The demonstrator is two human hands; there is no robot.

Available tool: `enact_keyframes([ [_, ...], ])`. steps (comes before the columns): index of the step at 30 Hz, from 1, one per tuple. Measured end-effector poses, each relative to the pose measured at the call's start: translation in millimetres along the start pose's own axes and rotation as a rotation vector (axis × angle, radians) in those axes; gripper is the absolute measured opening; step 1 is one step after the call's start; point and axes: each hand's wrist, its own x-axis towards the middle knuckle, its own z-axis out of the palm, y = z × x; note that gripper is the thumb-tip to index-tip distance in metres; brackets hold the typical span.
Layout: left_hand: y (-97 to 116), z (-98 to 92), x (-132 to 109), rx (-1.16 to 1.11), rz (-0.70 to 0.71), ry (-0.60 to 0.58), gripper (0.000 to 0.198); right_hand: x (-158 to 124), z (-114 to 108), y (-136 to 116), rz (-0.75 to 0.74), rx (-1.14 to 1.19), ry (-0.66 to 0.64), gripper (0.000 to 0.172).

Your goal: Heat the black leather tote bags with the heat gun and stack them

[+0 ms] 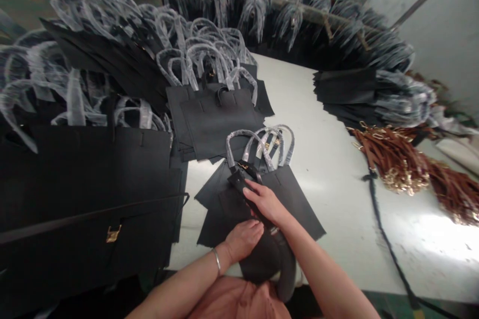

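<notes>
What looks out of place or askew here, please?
A black strip trails from beside the brown straps over the near edge of the white table, looking stray. The black bag panels in the middle lie fanned at uneven angles.

1 silver bangle (216,261), salmon-pink top (235,300), bare forearms (183,279)

White table (333,159), black panels (295,197), brown straps (394,159)

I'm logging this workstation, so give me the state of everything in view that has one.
Right hand: closed around a dark piece
Left hand: fingers bent, grip unclear
Nearest handles: wrapped in clear plastic
Middle black panels: stacked, overlapping
Gold clasp: unwrapped
Brown straps: bunched
Black strip: loosely stretched out
</notes>
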Motion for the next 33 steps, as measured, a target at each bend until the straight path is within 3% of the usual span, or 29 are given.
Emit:
enact_keyframes([
  [3,1.7,-2.2,-6.6,-0.08,-0.053,0.01,0.022,-12.0,-19.9,2.2,0.019,0.055,0.024,0.059],
  [6,-3.8,-16.1,4.4,-0.253,-0.278,0.055,0.018,-21.4,-40.5,7.7,0.074,0.146,0.174,0.062],
  [10,-34.9,-51.4,54.6,-0.458,-0.82,0.332,0.012,-31.0,-54.5,18.8,0.118,0.215,0.25,0.064],
  [12,-57.0,-68.3,83.5,-0.394,-0.96,0.415,0.027,-36.5,-53.7,26.5,0.132,0.242,0.248,0.067],
  [14,-77.6,-79.6,107.0,-0.32,-1.057,0.405,0.042,-42.4,-49.7,34.7,0.132,0.264,0.241,0.072],
  [16,-93.1,-84.4,122.1,-0.319,-1.15,0.356,0.038,-48.0,-45.0,42.1,0.134,0.287,0.241,0.08],
  [20,-106.3,-81.1,129.9,-0.387,-1.193,0.382,0.006,-58.1,-42.3,52.1,0.171,0.352,0.282,0.092],
  [23,-111.1,-80.9,127.5,-0.409,-1.126,0.47,0.005,-64.5,-48.2,58.0,0.196,0.415,0.329,0.099],
  [25,-119.7,-90.5,128.5,-0.403,-1.087,0.536,0.004,-68.2,-54.2,63.0,0.211,0.444,0.368,0.104],
  [28,-146.2,-132.7,137.4,-0.349,-1.01,0.658,0.007,-73.8,-62.8,71.7,0.215,0.46,0.412,0.109],
  [31,-184.8,-209.3,151.8,-0.175,-0.835,0.818,0.008,-81.1,-67.0,81.4,0.203,0.448,0.414,0.104],
  [33,-210.9,-264.5,161.8,-0.078,-0.793,0.874,0.016,-86.1,-66.8,88.5,0.192,0.409,0.399,0.1],
])
